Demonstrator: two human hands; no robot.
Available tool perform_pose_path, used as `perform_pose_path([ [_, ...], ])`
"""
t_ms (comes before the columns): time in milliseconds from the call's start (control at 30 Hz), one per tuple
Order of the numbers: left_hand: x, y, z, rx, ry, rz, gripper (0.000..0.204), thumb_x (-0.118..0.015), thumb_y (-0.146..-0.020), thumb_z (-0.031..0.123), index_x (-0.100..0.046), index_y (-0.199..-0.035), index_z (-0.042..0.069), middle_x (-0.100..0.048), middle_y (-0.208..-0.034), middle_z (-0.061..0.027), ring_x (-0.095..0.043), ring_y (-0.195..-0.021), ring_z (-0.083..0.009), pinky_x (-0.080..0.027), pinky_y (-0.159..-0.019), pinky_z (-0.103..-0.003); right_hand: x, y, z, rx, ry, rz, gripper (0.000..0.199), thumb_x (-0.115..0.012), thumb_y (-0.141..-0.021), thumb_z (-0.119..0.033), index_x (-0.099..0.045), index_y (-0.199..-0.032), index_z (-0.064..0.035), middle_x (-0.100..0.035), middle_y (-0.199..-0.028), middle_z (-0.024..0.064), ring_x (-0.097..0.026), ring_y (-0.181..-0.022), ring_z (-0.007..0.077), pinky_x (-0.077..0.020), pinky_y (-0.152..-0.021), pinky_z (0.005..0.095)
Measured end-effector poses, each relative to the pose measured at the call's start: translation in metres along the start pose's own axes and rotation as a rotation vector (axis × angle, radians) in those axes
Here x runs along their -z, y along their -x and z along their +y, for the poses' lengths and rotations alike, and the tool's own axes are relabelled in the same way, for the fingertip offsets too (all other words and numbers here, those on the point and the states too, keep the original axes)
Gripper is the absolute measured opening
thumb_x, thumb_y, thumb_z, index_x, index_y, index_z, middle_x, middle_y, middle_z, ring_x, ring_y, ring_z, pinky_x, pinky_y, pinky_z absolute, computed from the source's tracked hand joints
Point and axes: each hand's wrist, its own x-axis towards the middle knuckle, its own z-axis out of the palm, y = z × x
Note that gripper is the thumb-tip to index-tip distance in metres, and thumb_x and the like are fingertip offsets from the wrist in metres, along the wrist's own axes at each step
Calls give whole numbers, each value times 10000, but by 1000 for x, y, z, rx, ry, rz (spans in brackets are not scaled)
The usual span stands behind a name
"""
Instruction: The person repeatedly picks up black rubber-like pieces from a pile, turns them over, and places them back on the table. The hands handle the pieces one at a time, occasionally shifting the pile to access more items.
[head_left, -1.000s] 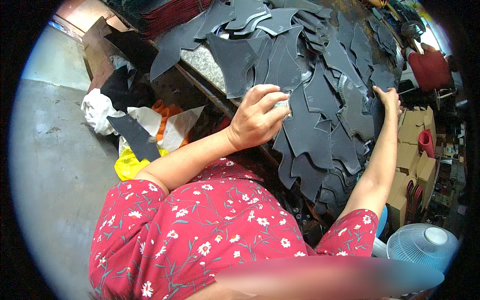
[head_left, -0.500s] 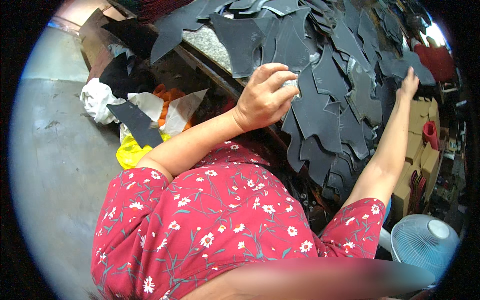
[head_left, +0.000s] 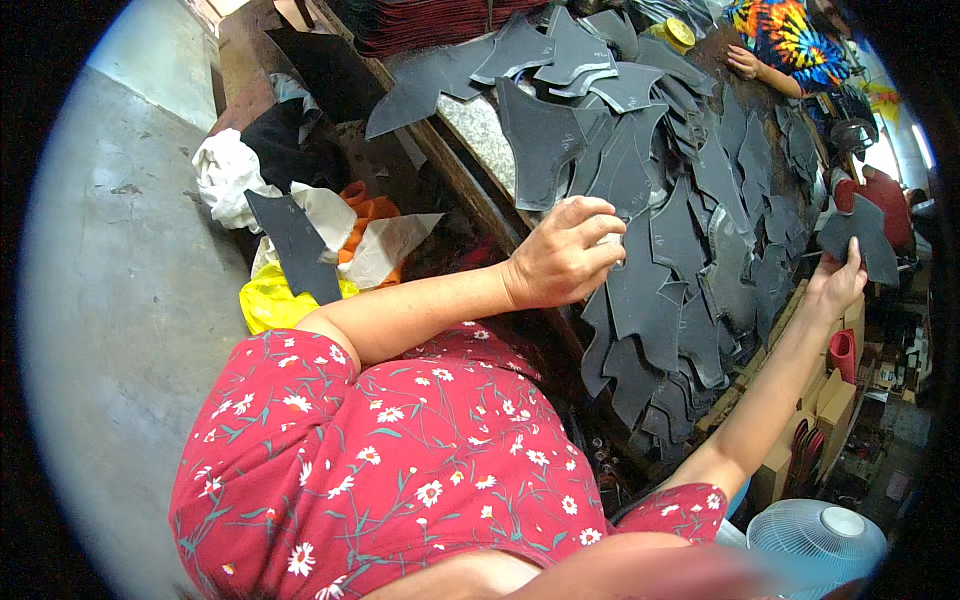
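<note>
My left hand (head_left: 566, 254) is closed above the near edge of the workbench, fingers curled round something small and whitish that I cannot make out. Below and beyond it spreads a heap of dark grey, curved cut sheet pieces (head_left: 640, 300), overlapping one another, some with pale marks. Out at the right, past the end of the heap, my right hand (head_left: 836, 284) grips a dark grey cut piece (head_left: 862, 238) by its lower edge, thumb against its face. That piece is tilted up, apart from the heap.
At the far side a person's hand (head_left: 742, 62) rests by the bench, near a yellow round container (head_left: 676, 34). Dark red stacked sheets (head_left: 420, 25) lie at the back. White cloth (head_left: 225, 178) and a yellow bag (head_left: 275, 300) sit left. A fan (head_left: 815, 540) stands lower right, cardboard boxes (head_left: 830, 400) above it.
My right hand has brought the grey piece away from the heap's right end and tilted it up. The view has shifted, bringing the other person in. My left hand stays closed.
</note>
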Motion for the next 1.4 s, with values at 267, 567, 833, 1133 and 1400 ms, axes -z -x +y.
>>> perform_pose_path([
  [267,10,-9,2,13,40,-16,315,-720,-744,124,-648,-1051,125,-631,-1063,-43,-556,-979,-251,-451,-864,-370,-47,175,-37,-309,54,-123,404,-595,-883,-31,-511,-1278,-49,-598,-1229,91,-589,-1087,241,-472,-963,388],
  [567,21,-38,-6,263,-435,-310,428,-781,-708,283,-575,-1036,102,-578,-869,-78,-569,-868,-260,-514,-680,-348,-42,253,-57,-472,89,-166,429,-574,-911,-57,-481,-1329,-51,-601,-1203,83,-630,-1006,198,-556,-798,352],
  [833,11,-42,-5,331,0,-185,403,-694,-778,68,-539,-1148,108,-588,-923,-127,-607,-865,-324,-511,-719,-399,-49,273,-53,-553,-31,-180,463,-681,-808,8,-536,-1246,-36,-657,-1127,98,-657,-964,203,-533,-885,365],
  [1133,43,-51,-28,936,941,-548,319,-581,-824,37,-589,-1143,16,-538,-732,25,-512,-544,-35,-502,-457,-200,-65,269,-61,-617,16,-259,414,-646,-845,-33,-531,-1242,-19,-651,-1125,99,-642,-980,195,-508,-894,331],
  [1400,54,-45,-22,621,603,-345,291,-556,-830,32,-680,-1093,17,-648,-814,-32,-568,-695,-66,-479,-650,-236,-84,273,-40,-837,187,-491,442,-610,-870,-66,-485,-1290,-1,-635,-1141,106,-630,-982,176,-505,-873,310],
])
